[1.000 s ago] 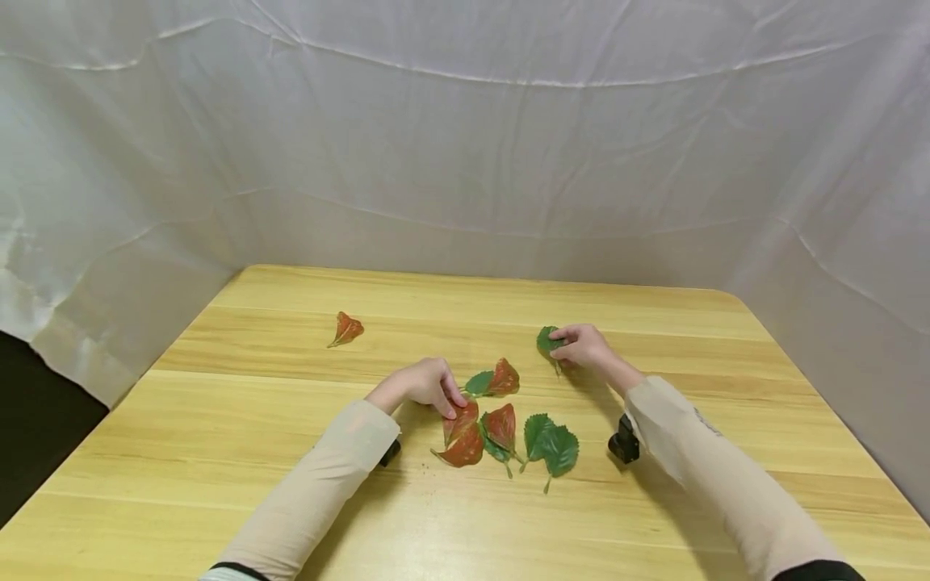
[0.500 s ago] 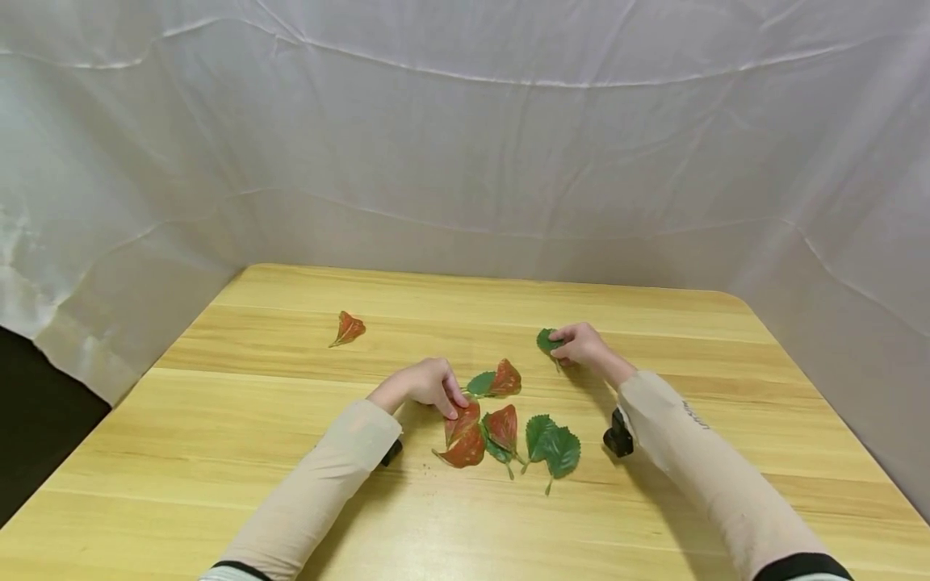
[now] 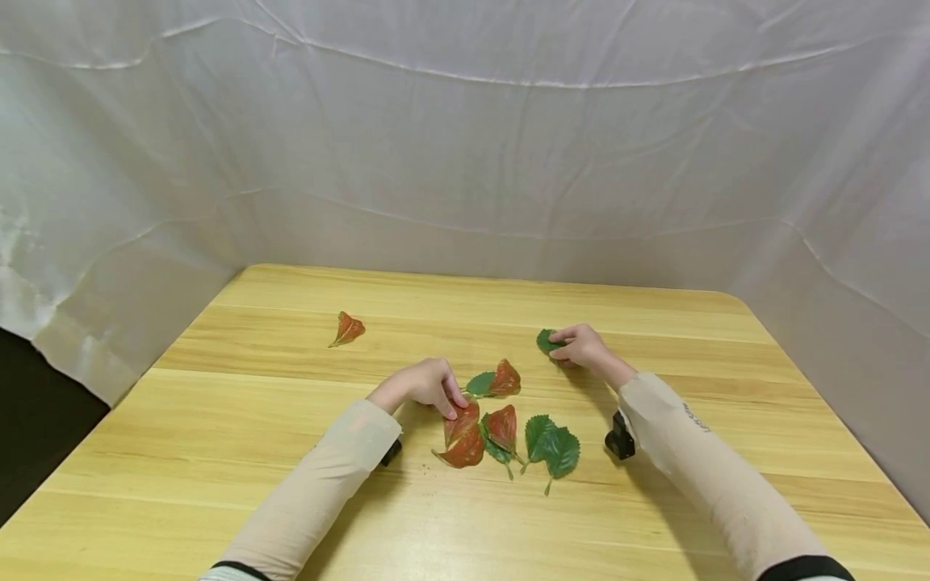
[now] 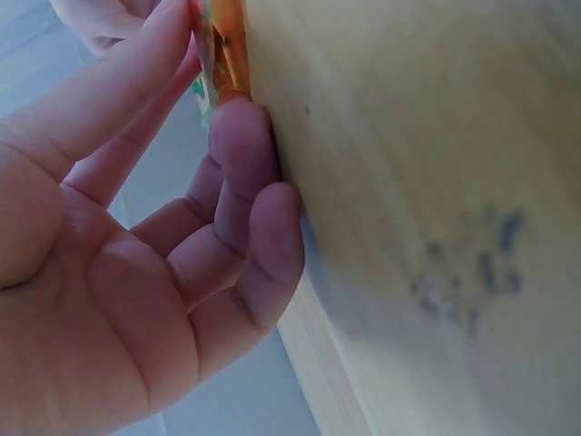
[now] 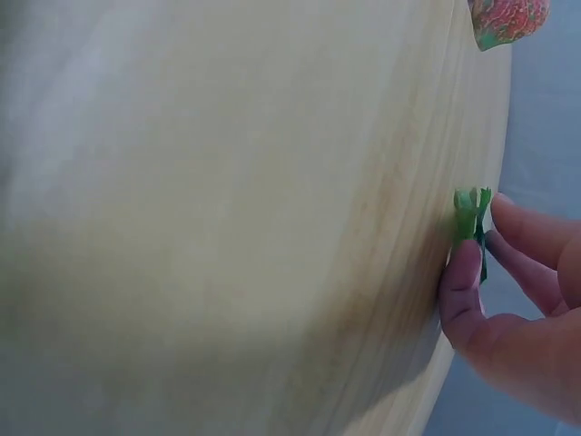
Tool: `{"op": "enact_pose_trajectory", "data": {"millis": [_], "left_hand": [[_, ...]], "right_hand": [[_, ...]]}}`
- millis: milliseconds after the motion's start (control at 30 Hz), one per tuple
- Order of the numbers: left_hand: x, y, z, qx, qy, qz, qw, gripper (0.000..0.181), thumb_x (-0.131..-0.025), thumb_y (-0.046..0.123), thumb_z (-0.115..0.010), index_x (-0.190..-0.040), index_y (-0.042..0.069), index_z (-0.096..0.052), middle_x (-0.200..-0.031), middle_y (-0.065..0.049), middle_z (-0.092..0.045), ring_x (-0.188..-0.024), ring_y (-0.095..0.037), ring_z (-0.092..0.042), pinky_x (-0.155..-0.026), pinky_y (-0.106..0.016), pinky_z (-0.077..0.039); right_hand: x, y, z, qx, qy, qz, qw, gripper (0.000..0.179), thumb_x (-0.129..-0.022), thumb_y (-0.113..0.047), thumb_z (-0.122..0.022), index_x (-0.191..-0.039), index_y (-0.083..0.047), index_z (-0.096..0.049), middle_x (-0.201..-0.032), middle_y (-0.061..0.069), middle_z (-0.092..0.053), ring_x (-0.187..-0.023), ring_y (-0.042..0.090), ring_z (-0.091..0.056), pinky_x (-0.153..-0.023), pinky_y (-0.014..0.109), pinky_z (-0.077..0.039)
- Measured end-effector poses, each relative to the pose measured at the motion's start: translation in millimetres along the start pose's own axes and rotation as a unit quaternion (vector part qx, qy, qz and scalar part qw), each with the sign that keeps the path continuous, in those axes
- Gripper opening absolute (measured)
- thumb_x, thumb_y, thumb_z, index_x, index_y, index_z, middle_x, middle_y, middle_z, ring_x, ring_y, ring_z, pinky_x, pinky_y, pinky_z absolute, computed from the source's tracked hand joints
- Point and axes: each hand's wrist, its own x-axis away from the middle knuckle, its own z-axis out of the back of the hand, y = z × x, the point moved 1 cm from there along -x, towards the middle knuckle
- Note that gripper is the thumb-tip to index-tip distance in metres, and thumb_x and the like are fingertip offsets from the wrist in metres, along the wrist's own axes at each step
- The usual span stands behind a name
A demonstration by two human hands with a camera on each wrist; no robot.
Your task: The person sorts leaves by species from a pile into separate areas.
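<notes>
Near the middle of the table, my left hand pinches a red leaf between thumb and fingers. The left wrist view shows the same leaf edge-on at the fingertips, with the other fingers loosely curled against the wood. Farther back on the right, my right hand pinches a green leaf. In the right wrist view that leaf sits close to the tabletop, between thumb and fingers. A second red leaf overlaps the front of the one in my left hand.
Right of my left hand, a red leaf covers part of a green one. Behind them lies another red leaf beside a green leaf. Two overlapping green leaves lie front right. A lone red leaf rests back left on the wooden table.
Over the last second my right forearm has shifted slightly left, and the green leaf's stem has gone from sight beneath my right hand. The left hand stays in place on the red leaf.
</notes>
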Motion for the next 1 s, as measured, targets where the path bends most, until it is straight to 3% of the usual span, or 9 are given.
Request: {"op": "enact_pose_trajectory", "data": {"millis": [167,233,367,567,833,1000], "left_hand": [[-0.1,0.1,0.3,-0.001,0.0,-0.006,1.0,0.017,-0.067,0.001,-0.076,-0.083,0.005,-0.073,-0.084,-0.004,-0.068,-0.071,-0.007,-0.056,-0.058,-0.018,-0.043],[-0.6,-0.2,0.3,-0.001,0.0,-0.004,1.0,0.017,-0.067,0.001,-0.076,-0.083,0.005,-0.073,-0.083,-0.004,-0.068,-0.069,-0.006,-0.055,-0.057,-0.018,-0.043],[-1.5,-0.4,-0.2,0.0,0.0,0.0,1.0,0.017,-0.067,0.001,-0.076,-0.083,0.006,-0.073,-0.083,-0.004,-0.068,-0.068,-0.006,-0.054,-0.057,-0.019,-0.043],[-1.8,0.6,-0.3,0.005,0.0,0.008,1.0,0.017,-0.066,0.001,-0.076,-0.082,0.006,-0.073,-0.084,-0.004,-0.068,-0.07,-0.006,-0.055,-0.058,-0.018,-0.043],[-4.8,-0.2,-0.4,0.009,0.001,0.014,0.9999,0.015,-0.067,0.0,-0.075,-0.08,0.006,-0.073,-0.084,-0.003,-0.068,-0.073,-0.009,-0.057,-0.061,-0.021,-0.045],[-8.9,-4.9,1.2,-0.002,-0.014,-0.01,0.9999,0.013,-0.065,0.006,-0.078,-0.076,0.013,-0.074,-0.08,0.001,-0.068,-0.072,-0.008,-0.056,-0.062,-0.022,-0.045]], "right_hand": [[5.3,-1.5,1.4,0.01,0.013,0.003,0.9999,0.037,-0.083,-0.002,-0.061,-0.117,0.008,-0.053,-0.125,0.029,-0.044,-0.059,0.013,-0.049,-0.055,0.026,-0.044],[7.2,-1.9,1.6,0.008,0.019,0.001,0.9998,0.038,-0.082,-0.003,-0.062,-0.117,0.008,-0.054,-0.123,0.028,-0.045,-0.053,0.011,-0.044,-0.053,0.026,-0.043],[9.5,-1.8,2.1,0.012,0.031,-0.005,0.9994,0.04,-0.081,-0.005,-0.064,-0.118,0.008,-0.053,-0.123,0.028,-0.045,-0.062,0.014,-0.049,-0.056,0.026,-0.045],[13.5,-0.2,4.9,0.025,0.041,-0.007,0.9988,0.045,-0.083,-0.007,-0.062,-0.121,0.01,-0.047,-0.119,0.03,-0.045,-0.087,0.029,-0.055,-0.063,0.03,-0.049],[28.6,-2.0,10.6,0.024,0.042,0.029,0.9984,0.038,-0.083,-0.008,-0.061,-0.113,0.012,-0.051,-0.096,0.021,-0.057,-0.075,0.027,-0.058,-0.064,0.034,-0.05],[43.8,-4.8,8.9,0.009,0.026,0.056,0.9981,0.033,-0.082,-0.006,-0.061,-0.109,0.012,-0.054,-0.083,0.014,-0.059,-0.072,0.03,-0.058,-0.062,0.037,-0.049]]}}
